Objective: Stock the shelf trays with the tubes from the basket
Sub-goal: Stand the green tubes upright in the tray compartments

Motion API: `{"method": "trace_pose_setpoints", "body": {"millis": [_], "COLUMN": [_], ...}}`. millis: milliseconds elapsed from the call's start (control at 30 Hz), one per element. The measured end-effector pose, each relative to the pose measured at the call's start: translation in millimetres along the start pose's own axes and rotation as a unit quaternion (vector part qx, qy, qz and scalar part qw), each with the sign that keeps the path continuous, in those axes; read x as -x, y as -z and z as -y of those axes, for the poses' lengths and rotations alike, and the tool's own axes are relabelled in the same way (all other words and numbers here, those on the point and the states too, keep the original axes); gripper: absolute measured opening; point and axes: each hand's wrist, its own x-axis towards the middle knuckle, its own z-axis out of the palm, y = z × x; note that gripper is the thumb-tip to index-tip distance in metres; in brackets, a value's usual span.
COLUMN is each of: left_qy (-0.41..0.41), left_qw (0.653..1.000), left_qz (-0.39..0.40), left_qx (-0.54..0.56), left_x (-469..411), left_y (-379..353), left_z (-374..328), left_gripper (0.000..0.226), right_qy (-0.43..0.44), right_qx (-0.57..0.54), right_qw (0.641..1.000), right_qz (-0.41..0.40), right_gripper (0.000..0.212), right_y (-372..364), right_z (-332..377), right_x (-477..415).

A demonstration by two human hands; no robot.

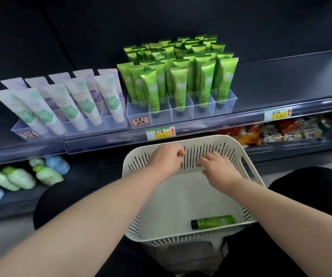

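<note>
Both bare forearms reach up from the bottom corners of the frame into a cream slotted basket (134, 168) at lower centre, which sits on the person's dark-clad lap. The left hand (166, 156) is against the basket's far wall, its fingers curled in tight with nothing showing inside them. The right hand (219, 168) is just beside it, fingers loosely bent and a little apart, the tips touching the foot of that same slotted wall, gripping nothing I can see. One green tube (214, 221) lies flat on the basket floor near the right-hand wall, black cap pointing left, well apart from both hands. Above the basket, at upper centre, a clear divided tray (183, 114) holds rows of matching green tubes (179, 86) standing cap-down, some marked "Chamomile". To its left a second clear tray (112, 124) carries white tubes (71, 105) with green or purple print, leaning back. Price tags (161, 132) hang on the shelf edge. Green and blue bottles (21, 176) lie on the lower shelf at left, and snack packets (281, 130) at right.
</note>
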Motion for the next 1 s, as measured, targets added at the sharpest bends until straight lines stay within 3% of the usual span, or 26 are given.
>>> {"method": "trace_pose_setpoints", "body": {"millis": [200,367,533,633,767,900,1000], "left_qy": [0.028,0.052,0.08,0.096,0.109,0.114,0.113], "left_qw": [0.993,0.985,0.978,0.973,0.969,0.97,0.971], "left_qz": [0.111,0.162,0.195,0.208,0.22,0.211,0.206], "left_qx": [-0.011,-0.004,0.011,0.018,0.019,0.03,0.036], "left_x": [-1,-4,-6,-6,-5,-7,-5], "left_y": [-49,-77,-94,-101,-107,-104,-101], "left_z": [22,43,62,72,79,81,78], "left_gripper": [0.02,0.024,0.022,0.02,0.019,0.019,0.019], "right_qy": [-0.018,-0.005,0.053,0.085,0.09,0.046,-0.029], "right_qx": [0.006,0.001,0.056,0.109,0.134,0.087,-0.011], "right_qw": [0.985,0.921,0.87,0.851,0.86,0.875,0.899], "right_qz": [0.173,0.39,0.487,0.507,0.485,0.475,0.437], "right_gripper": [0.032,0.045,0.051,0.049,0.038,0.038,0.037], "right_y": [-45,-72,-94,-105,-112,-107,-95], "right_z": [-11,-16,-16,-12,-12,-21,-29], "right_x": [2,-4,-7,-4,1,1,1]}}
